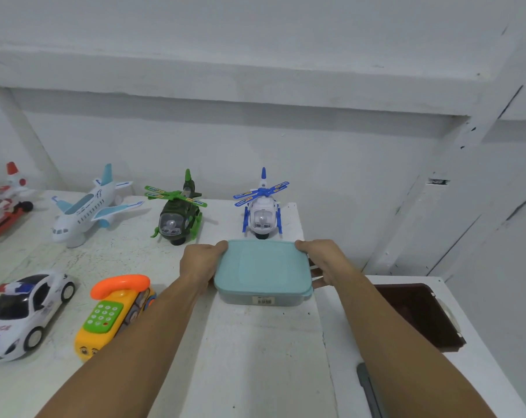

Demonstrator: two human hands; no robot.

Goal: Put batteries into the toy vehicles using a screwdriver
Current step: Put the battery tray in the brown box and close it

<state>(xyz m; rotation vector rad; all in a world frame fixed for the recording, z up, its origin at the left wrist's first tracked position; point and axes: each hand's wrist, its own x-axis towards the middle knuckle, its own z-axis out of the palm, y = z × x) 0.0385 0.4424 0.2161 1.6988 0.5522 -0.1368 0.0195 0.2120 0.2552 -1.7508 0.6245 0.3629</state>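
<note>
Head view, centre of frame: teal lidded box [263, 267] held between left hand [199, 263] and right hand [322, 262], one hand on each short side, fingers curled round the rim and wall. Gripped evenly from both sides, probably to keep it level and steady the base for prising off the lid (lid on and seated all round, as far as visible). Contents hidden; likely the batteries, though impossible to tell through the lid. Resting on or just above the white table [255, 357]; contact unclear.

Just behind the box, upper centre: blue-and-white helicopter [263, 209], nose toward the camera. Left of it, in the same back row: green helicopter [177, 215], white airplane [86, 209], and a red-and-white toy [2, 200] cut off at the left edge. Lower left: police car [23, 315] and yellow phone toy [116, 312] side by side. All upright on wheels or skids, none turned over, so no battery hatch exposed yet. Lined up in rows, apparently to be taken one at a time.

Right of frame: dark brown tray [418, 315] on a white surface, partly behind the right forearm. Bottom right: dark grey bar [368, 390], possibly the screwdriver handle, too cropped to confirm.
</note>
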